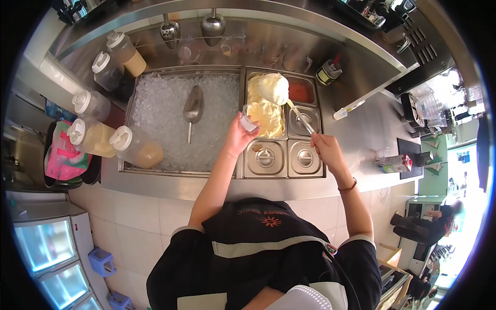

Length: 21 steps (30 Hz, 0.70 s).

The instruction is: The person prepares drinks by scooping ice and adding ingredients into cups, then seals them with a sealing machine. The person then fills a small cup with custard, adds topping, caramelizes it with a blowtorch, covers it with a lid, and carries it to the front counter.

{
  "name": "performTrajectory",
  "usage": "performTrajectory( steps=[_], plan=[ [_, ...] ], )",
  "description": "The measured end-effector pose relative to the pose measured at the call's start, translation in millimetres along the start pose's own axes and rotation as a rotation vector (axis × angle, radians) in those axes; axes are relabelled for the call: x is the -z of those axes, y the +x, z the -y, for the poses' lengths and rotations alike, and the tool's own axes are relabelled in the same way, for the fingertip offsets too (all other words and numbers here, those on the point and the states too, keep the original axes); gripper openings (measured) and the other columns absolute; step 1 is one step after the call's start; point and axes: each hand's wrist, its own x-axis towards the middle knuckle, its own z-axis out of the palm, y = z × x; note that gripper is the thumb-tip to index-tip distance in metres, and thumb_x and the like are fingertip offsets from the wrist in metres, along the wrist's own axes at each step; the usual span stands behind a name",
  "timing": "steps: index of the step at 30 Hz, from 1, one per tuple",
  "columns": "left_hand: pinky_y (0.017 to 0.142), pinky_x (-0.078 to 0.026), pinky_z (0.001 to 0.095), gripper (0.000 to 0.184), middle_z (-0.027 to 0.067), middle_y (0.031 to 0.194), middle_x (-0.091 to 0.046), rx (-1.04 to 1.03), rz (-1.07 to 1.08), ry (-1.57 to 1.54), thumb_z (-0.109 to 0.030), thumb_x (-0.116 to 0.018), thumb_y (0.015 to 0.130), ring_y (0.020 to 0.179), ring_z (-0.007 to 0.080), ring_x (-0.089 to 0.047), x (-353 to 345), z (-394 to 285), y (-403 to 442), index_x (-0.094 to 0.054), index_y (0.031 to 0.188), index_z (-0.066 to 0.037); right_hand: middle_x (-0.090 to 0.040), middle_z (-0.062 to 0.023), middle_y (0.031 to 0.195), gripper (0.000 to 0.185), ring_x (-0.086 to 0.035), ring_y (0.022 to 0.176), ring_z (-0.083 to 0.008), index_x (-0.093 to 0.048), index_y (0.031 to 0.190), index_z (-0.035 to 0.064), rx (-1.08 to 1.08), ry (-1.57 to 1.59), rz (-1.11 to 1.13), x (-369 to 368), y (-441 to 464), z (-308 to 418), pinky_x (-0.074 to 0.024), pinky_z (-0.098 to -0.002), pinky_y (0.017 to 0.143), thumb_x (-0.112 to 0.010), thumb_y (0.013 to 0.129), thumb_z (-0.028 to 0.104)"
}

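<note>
My left hand (241, 135) holds a small clear cup (248, 123) above the front left part of a steel tub of pale yellow cream (266, 118). In my right hand (325, 147) is the light handle of a spatula (304, 119), pinched near its end. A large lump of whipped cream (273, 89) sits at the spatula's far end, over the back of the tub; the blade is hidden by it. The cup and the lump are apart. Right of the tub are a container of red-orange filling (300, 92) and a lidded steel container (304, 121).
Left of the tub lies an ice bin (165, 111) with a metal scoop (194, 106). White-lidded pitchers (98, 137) line its left side. A dark jar (328, 71) stands behind right, a carton (397, 164) farther right. Another person (429, 227) is at far right.
</note>
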Motion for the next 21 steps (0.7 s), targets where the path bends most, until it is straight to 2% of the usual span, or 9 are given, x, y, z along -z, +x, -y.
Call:
performTrajectory(
  steps=[3, 4, 7, 9, 13, 17, 19, 20, 21],
  plan=[
    [0.078, -0.047, 0.034, 0.051, 0.0265, 0.113, -0.051, 0.091, 0.124, -0.093, -0.047, -0.048, 0.085, 0.097, 0.033, -0.054, -38, 0, 10, -0.053, 0.106, -0.001, -0.043, -0.0035, 0.049, 0.038, -0.038, 0.051, -0.0091, -0.056, 0.066, 0.0001, 0.102, 0.0, -0.118, -1, -22, 17, -0.0341, -0.0279, 0.048, -0.048, 0.089, 0.029],
    [0.078, -0.048, 0.0336, 0.06, 0.0293, 0.118, -0.048, 0.08, 0.178, -0.069, -0.05, -0.044, 0.086, 0.1, 0.0349, -0.053, -46, 1, 14, -0.05, 0.113, 0.003, -0.043, -0.0035, 0.049, 0.038, -0.038, 0.051, -0.0091, -0.056, 0.066, 0.0001, 0.099, 0.003, -0.125, -4, -28, 15, -0.0341, -0.0279, 0.048, -0.048, 0.089, 0.029],
    [0.073, -0.051, 0.0318, 0.062, 0.0268, 0.108, -0.054, 0.09, 0.265, -0.09, -0.054, -0.047, 0.084, 0.098, 0.0354, -0.055, -74, 2, 15, -0.052, 0.107, 0.003, -0.044, -0.0068, 0.05, 0.039, -0.04, 0.051, -0.0101, -0.056, 0.068, -0.0004, 0.146, -0.002, -0.205, -10, -41, 10, -0.0356, -0.0289, 0.048, -0.047, 0.09, 0.03],
    [0.071, -0.053, 0.0302, 0.065, 0.0278, 0.11, -0.053, 0.104, 0.317, -0.102, -0.056, -0.043, 0.085, 0.099, 0.0361, -0.055, -81, 3, 18, -0.052, 0.107, 0.004, -0.045, -0.0091, 0.051, 0.038, -0.041, 0.05, -0.0117, -0.057, 0.07, -0.0002, 0.241, -0.029, -0.239, -10, -50, 16, -0.037, -0.0296, 0.048, -0.046, 0.091, 0.03],
    [0.066, -0.055, 0.029, 0.067, 0.0288, 0.11, -0.052, 0.075, 0.39, -0.11, -0.055, -0.038, 0.087, 0.094, 0.0352, -0.058, -104, 2, 15, -0.045, 0.118, 0.003, -0.044, -0.0127, 0.052, 0.033, -0.038, 0.046, -0.0149, -0.057, 0.071, 0.0004, 0.269, -0.065, -0.28, -9, -62, 16, -0.0368, -0.0294, 0.047, -0.046, 0.091, 0.025],
    [0.06, -0.056, 0.0285, 0.066, 0.0285, 0.107, -0.054, 0.061, 0.397, -0.13, -0.055, -0.034, 0.088, 0.086, 0.0328, -0.061, -115, 0, 12, -0.038, 0.127, -0.002, -0.042, -0.0131, 0.051, 0.031, -0.036, 0.045, -0.0158, -0.055, 0.07, 0.0, 0.292, -0.113, -0.276, -5, -63, 12, -0.0352, -0.0299, 0.045, -0.048, 0.09, 0.023],
    [0.059, -0.055, 0.0281, 0.064, 0.0264, 0.104, -0.056, 0.063, 0.403, -0.146, -0.055, -0.033, 0.089, 0.084, 0.032, -0.062, -117, -2, 11, -0.04, 0.125, -0.003, -0.034, -0.0009, 0.046, 0.04, -0.031, 0.045, -0.0074, -0.05, 0.062, 0.0027, 0.37, -0.101, -0.361, -5, -63, 10, -0.0268, -0.025, 0.042, -0.045, 0.093, 0.027],
    [0.057, -0.055, 0.0277, 0.062, 0.0244, 0.102, -0.058, 0.067, 0.41, -0.16, -0.054, -0.032, 0.089, 0.081, 0.0313, -0.063, -117, -3, 11, -0.042, 0.123, -0.003, -0.034, -0.0009, 0.046, 0.04, -0.031, 0.045, -0.0074, -0.05, 0.062, 0.0027, 0.37, -0.101, -0.359, -4, -64, 9, -0.0268, -0.025, 0.042, -0.045, 0.093, 0.027],
    [0.057, -0.055, 0.0277, 0.062, 0.0244, 0.102, -0.058, 0.066, 0.41, -0.161, -0.054, -0.032, 0.089, 0.081, 0.0313, -0.063, -114, -3, 12, -0.042, 0.123, -0.003, -0.039, -0.0079, 0.048, 0.034, -0.035, 0.043, -0.0148, -0.053, 0.066, 0.0018, 0.352, -0.159, -0.333, -1, -64, 7, -0.0304, -0.0285, 0.043, -0.047, 0.091, 0.023]
  ],
)
